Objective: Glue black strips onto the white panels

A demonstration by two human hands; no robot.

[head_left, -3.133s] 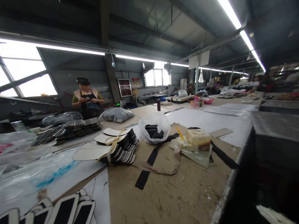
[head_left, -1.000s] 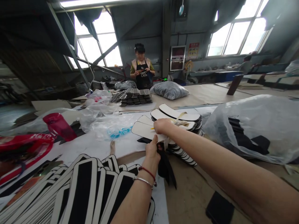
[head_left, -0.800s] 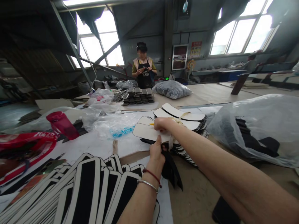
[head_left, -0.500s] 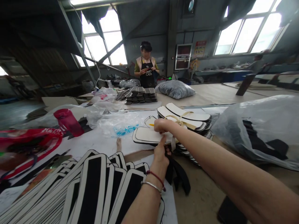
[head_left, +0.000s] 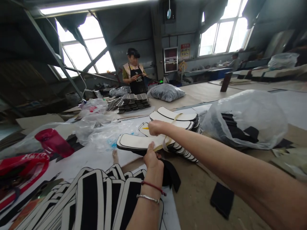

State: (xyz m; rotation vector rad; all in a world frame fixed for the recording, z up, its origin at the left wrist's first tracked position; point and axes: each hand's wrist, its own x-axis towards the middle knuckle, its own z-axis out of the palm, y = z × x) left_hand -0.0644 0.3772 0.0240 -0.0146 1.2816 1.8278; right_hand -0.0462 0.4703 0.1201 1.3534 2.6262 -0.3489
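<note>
Above the brown-covered counter (head_left: 194, 204), the left hand's (head_left: 153, 160) fingers pinch flat, curved white pieces edged in black (head_left: 135, 142), limp black strips (head_left: 171, 175) hanging beneath. Farther off, the right hand's (head_left: 157, 127) fingers curl tightly around a thin yellow stick (head_left: 145, 128) (other end hidden). If the left grip slackened, the pieces could slide apart.

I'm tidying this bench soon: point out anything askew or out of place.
The pile at lower left is splayed rather than squared up. A black piece lies loose on the brown sheet, outside the bag of black pieces.
</note>
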